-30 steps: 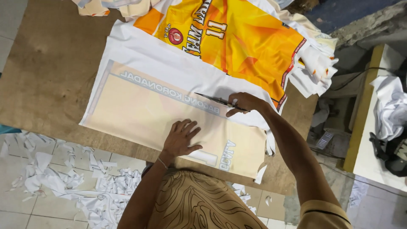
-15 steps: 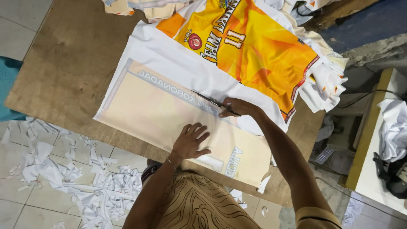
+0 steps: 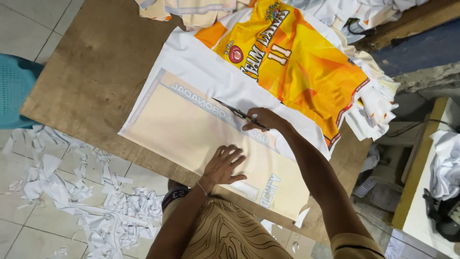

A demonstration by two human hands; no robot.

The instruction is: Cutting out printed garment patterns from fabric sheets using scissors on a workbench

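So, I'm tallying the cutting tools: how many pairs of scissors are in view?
1. The scissors are in the right hand, blades over the pale printed fabric sheet on the wooden table. Others may be hidden under the fabric piles.

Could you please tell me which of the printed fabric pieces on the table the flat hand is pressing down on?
The left hand presses the pale cream printed panel nearest the table's front edge, not the bright orange-yellow jersey piece lying beyond it.

No packages, labels, signs or screens anywhere in view.
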